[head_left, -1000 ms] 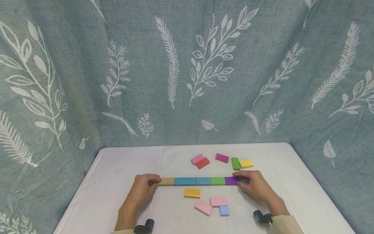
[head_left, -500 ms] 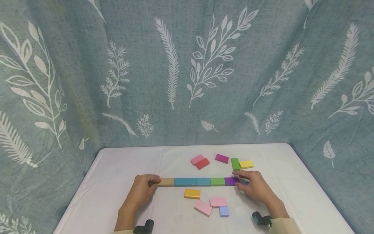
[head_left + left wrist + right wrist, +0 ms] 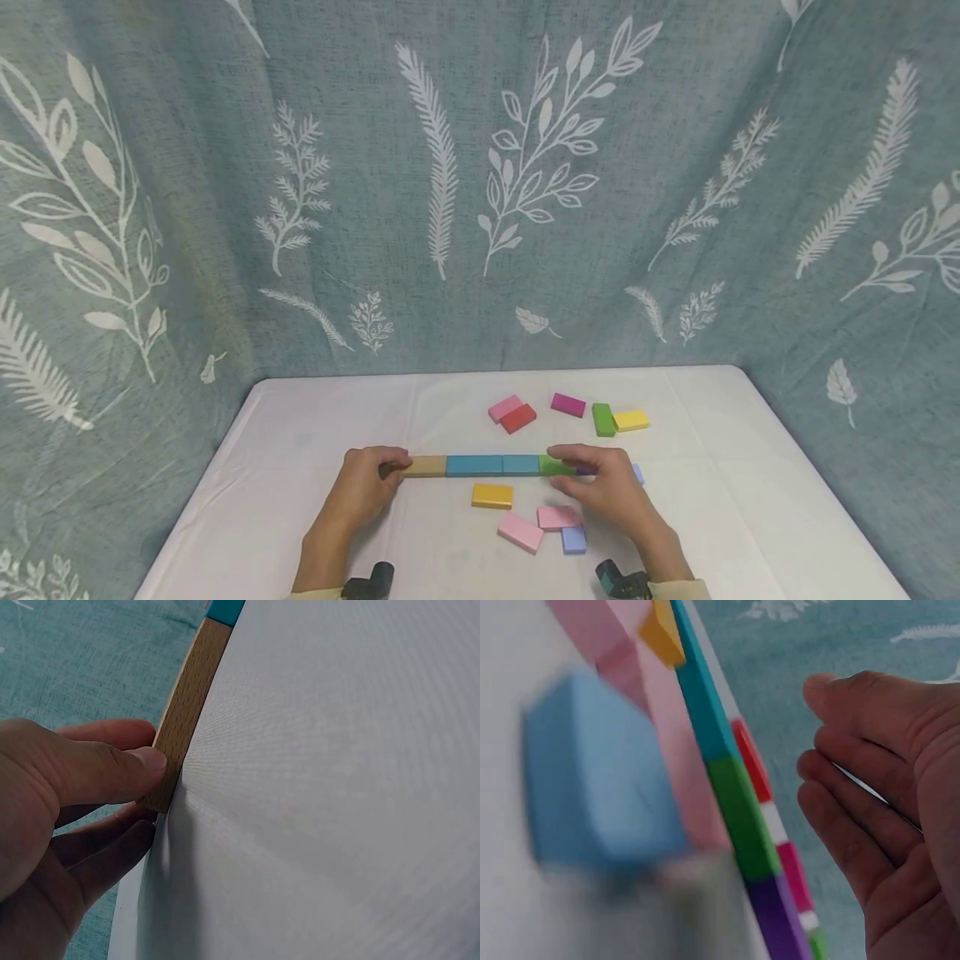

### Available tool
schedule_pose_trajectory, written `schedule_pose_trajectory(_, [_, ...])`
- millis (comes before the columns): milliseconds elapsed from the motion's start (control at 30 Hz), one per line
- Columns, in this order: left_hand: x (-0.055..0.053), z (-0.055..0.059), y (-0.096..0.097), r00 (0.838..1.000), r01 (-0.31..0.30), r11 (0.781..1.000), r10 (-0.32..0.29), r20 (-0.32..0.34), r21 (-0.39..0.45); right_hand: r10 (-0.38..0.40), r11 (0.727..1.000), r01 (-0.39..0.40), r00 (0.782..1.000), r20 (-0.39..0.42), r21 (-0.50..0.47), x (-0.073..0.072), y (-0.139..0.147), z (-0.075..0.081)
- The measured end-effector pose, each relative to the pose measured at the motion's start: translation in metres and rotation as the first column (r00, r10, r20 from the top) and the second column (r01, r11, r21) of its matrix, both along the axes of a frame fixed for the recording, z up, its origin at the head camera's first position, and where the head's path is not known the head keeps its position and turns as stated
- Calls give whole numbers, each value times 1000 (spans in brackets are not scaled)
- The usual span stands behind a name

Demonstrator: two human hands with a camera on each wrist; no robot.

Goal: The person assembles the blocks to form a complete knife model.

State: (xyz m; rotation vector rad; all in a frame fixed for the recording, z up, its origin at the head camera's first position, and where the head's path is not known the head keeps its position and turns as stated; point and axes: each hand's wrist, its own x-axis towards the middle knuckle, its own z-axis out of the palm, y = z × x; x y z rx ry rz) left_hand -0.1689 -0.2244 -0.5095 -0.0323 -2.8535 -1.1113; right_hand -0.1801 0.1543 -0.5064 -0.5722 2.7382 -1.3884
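A straight row of blocks lies across the white table. From the left it runs through a bare wooden block [image 3: 427, 467], two teal blocks [image 3: 474, 466], a green block [image 3: 742, 817], a purple block [image 3: 776, 911] and a blue block [image 3: 637, 473]. My left hand [image 3: 367, 487] pinches the outer end of the wooden block between thumb and fingers, as the left wrist view confirms. Over the green and purple part of the row is my right hand [image 3: 611, 487], thumb and fingers spread apart. It partly hides the purple and blue blocks. Nothing is held in it in the right wrist view.
In front of the row lie a yellow-orange block [image 3: 492, 497], two pink blocks [image 3: 521, 532] and a light blue block [image 3: 573, 540]. Behind it are pink, red [image 3: 518, 418], magenta [image 3: 567, 405], green [image 3: 603, 420] and yellow [image 3: 631, 420] blocks. A patterned curtain [image 3: 480, 208] surrounds the table.
My right hand has let go at the row's right end and shifted left, to above the green block. The left hand keeps its place on the wooden block.
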Motion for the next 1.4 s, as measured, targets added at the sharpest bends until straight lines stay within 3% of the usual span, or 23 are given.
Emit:
schedule_pose_trajectory(500, [1, 1, 1, 1000, -1, 1000, 1, -7, -3, 56, 998, -60, 982, 180, 18, 7, -41, -18])
schedule_pose_trajectory(1067, [0, 2, 3, 1000, -23, 1000, 23, 7, -20, 117, 987, -130, 985, 127, 94, 9, -66, -17])
schedule_pose_trajectory(1400, [-1, 3, 2, 1000, -15, 1000, 16, 16, -26, 29, 995, -39, 994, 104, 94, 10, -39, -11])
